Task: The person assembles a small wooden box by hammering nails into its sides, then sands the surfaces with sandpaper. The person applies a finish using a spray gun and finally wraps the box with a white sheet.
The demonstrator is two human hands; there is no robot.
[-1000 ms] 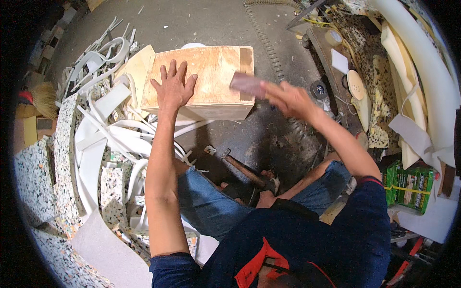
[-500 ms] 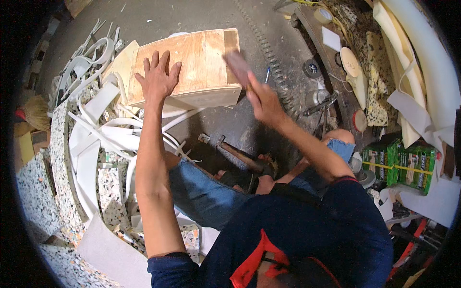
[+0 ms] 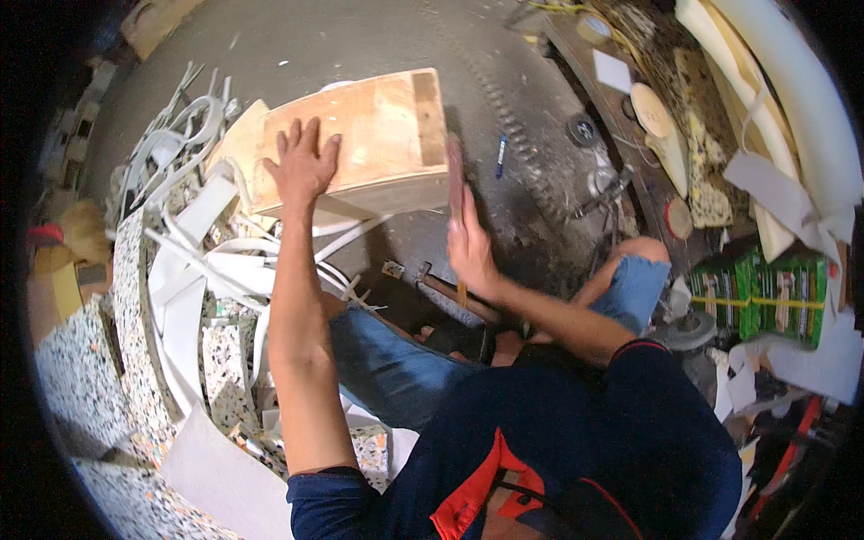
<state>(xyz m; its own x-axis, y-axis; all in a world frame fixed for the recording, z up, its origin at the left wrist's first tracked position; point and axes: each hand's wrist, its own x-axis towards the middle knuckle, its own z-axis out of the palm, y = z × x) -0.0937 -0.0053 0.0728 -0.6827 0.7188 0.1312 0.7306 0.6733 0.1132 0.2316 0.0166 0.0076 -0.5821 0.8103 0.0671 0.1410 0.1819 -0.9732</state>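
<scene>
My left hand lies flat with spread fingers on the left part of a curved plywood box. In my right hand is a flat, reddish-brown brush, turned edge-on just beside the box's right end. A bit of its wooden handle shows below the fist. Along the right end of the plywood top runs a darker, wet-looking strip. Whether the brush touches the box's edge I cannot tell.
White trim strips and speckled foam blocks are heaped at left. A hammer lies between my feet, a blue marker on the floor. At right are a coiled hose, a spray gun and green packages.
The brush has gone from over the top's right end to beside it, turning from flat-on to edge-on. My right hand has lowered slightly; the left stays on the box.
</scene>
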